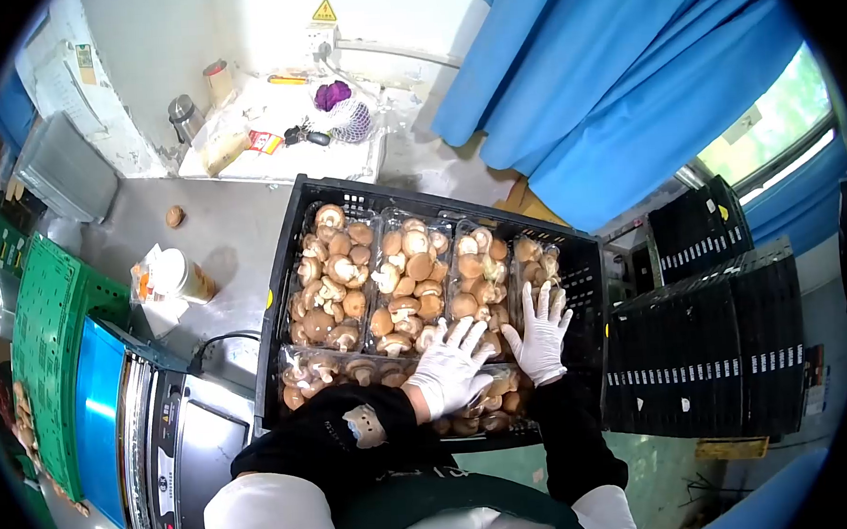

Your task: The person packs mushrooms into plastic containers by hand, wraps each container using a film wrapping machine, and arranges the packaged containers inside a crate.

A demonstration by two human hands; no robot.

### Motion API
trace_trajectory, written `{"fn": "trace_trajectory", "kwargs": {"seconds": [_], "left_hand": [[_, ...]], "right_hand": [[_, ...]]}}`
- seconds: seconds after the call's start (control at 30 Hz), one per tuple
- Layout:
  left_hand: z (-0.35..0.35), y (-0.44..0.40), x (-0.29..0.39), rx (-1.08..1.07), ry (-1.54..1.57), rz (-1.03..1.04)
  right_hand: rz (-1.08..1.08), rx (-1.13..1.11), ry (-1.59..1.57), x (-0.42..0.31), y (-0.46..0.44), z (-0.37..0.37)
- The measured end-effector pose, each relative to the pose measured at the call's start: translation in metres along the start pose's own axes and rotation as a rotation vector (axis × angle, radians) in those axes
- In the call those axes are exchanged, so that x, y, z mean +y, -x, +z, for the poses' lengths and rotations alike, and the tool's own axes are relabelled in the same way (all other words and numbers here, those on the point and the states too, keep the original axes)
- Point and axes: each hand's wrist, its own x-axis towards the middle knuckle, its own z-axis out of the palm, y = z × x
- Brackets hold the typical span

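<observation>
A black plastic crate (586,289) in front of me holds several clear plastic trays of brown shiitake mushrooms (332,287). My left hand (451,366), in a white glove, lies with fingers spread over mushrooms near the crate's front middle. To its right, my right hand (542,340), also gloved, rests with fingers stretched out on the front part of the rightmost tray (531,264). Neither hand is wrapped round anything. Parts of the trays under both hands are hidden, and my left forearm covers some of the front tray (300,374).
Stacked black crates (701,355) stand right of my crate. At left are a tray-sealing machine with a dark panel (207,434) and a green crate (49,342). A white cup (190,279) stands near the machine. Behind are a cluttered white table (275,167) and blue curtains (568,94).
</observation>
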Motion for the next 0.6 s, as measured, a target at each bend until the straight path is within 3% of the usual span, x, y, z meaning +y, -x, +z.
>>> {"fn": "trace_trajectory", "kwargs": {"seconds": [0.17, 0.3, 0.43, 0.6], "left_hand": [[0.014, -0.005, -0.022, 0.099, -0.025, 0.087], [0.016, -0.005, -0.022, 0.037, -0.045, 0.097], [-0.023, 0.008, -0.009, 0.077, -0.035, 0.102], [-0.057, 0.054, -0.035, 0.054, -0.087, 0.111]], "right_hand": [[0.013, 0.048, 0.094, -0.011, -0.004, 0.012], [0.012, 0.062, 0.057, -0.006, -0.001, 0.002], [0.0, 0.077, -0.225, 0.004, 0.02, -0.028], [-0.179, -0.113, -0.145, -0.015, 0.067, -0.046]]}}
